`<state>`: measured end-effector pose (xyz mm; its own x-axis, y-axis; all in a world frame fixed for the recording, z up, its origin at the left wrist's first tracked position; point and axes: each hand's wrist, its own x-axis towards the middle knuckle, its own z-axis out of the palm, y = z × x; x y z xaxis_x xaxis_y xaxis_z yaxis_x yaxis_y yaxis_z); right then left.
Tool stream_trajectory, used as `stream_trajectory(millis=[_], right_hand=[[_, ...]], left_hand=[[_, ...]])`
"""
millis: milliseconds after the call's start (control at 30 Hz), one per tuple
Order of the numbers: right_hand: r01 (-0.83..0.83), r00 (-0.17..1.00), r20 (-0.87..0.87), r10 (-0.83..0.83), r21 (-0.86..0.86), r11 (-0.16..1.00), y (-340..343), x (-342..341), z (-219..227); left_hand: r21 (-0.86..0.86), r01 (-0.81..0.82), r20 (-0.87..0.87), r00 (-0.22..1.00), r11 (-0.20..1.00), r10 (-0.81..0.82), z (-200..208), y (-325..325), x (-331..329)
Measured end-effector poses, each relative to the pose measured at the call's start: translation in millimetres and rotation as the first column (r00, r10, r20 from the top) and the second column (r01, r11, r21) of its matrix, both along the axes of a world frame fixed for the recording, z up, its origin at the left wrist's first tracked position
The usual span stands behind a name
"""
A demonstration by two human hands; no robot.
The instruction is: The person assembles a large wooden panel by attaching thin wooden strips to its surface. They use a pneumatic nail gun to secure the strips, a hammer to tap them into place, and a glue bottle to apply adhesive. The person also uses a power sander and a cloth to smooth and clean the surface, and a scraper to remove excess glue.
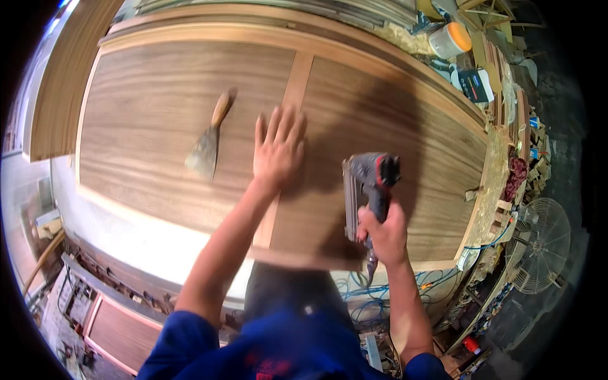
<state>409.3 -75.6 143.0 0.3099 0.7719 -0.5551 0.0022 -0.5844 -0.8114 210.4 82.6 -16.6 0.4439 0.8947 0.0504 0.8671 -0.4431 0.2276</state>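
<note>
A large framed wooden panel (158, 76) lies flat before me, with a pale strip (296, 82) running across its middle. My left hand (278, 149) rests palm down beside and partly over that strip, its fingers stretched out. In my right hand (387, 231) is a grey and black nail gun (373, 171) with a red band, gripped by its handle above the right half of the panel. An air hose fitting shows below the handle. Left of my left hand, a putty knife (209, 142) with a wooden handle lies on the panel.
A white tub with an orange lid (459, 38) stands at the far right, near a dark box (475, 85). A wire-caged fan (538, 246) is at the right, with wood offcuts beside it. Blue hoses (373, 294) lie below the near edge. Stacked boards (69, 82) rise at the left.
</note>
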Motion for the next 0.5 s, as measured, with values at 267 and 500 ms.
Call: stream_trajectory(millis=[267, 500], right_hand=[[0.193, 0.981, 0.009, -0.193, 0.024, 0.981, 203.2, 26.1, -51.6], [0.158, 0.987, 0.051, -0.153, -0.113, 0.981, 247.2, 12.6, -71.0]], left_hand=[[-0.174, 0.059, 0.087, 0.995, 0.983, -0.044, 2.3, 6.4, 0.2], [-0.188, 0.028, 0.076, 0.997, 0.982, -0.014, -0.1, 10.1, 1.5]])
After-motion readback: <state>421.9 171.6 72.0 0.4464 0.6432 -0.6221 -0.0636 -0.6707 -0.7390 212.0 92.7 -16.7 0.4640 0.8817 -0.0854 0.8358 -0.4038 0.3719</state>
